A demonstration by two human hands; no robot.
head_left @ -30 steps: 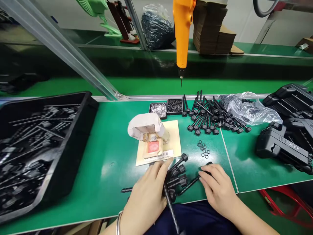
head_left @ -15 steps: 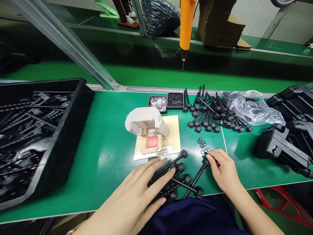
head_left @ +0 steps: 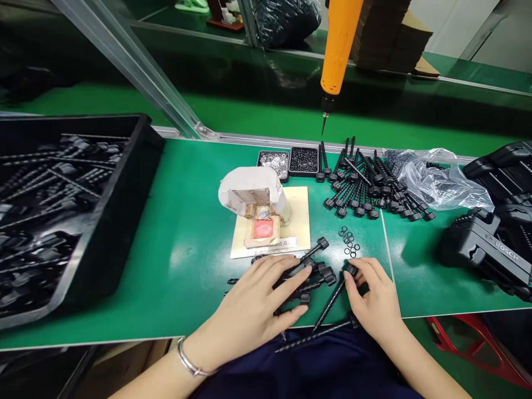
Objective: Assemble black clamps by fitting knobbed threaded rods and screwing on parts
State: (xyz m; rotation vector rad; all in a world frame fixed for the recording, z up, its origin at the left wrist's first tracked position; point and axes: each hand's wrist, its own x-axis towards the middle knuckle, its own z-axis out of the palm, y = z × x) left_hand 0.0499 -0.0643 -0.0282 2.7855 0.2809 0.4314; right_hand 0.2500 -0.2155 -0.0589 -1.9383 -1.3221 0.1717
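My left hand lies flat with fingers spread over a small bunch of long black knob-headed screws near the front edge of the green table. My right hand pinches the knob end of one black screw that slants toward the table edge. Another screw hangs over the edge near my lap. Several small black rings lie just beyond my right hand.
A taped cardboard jig sits on a cream sheet. Behind stand two small trays, a pile of black screws, a plastic bag. Black Bosch tool parts lie right, a black bin left. An orange screwdriver hangs above.
My right hand drew back from the rings toward the table edge with a screw. My left hand shifted slightly forward over the bunch, and one screw now overhangs the edge.
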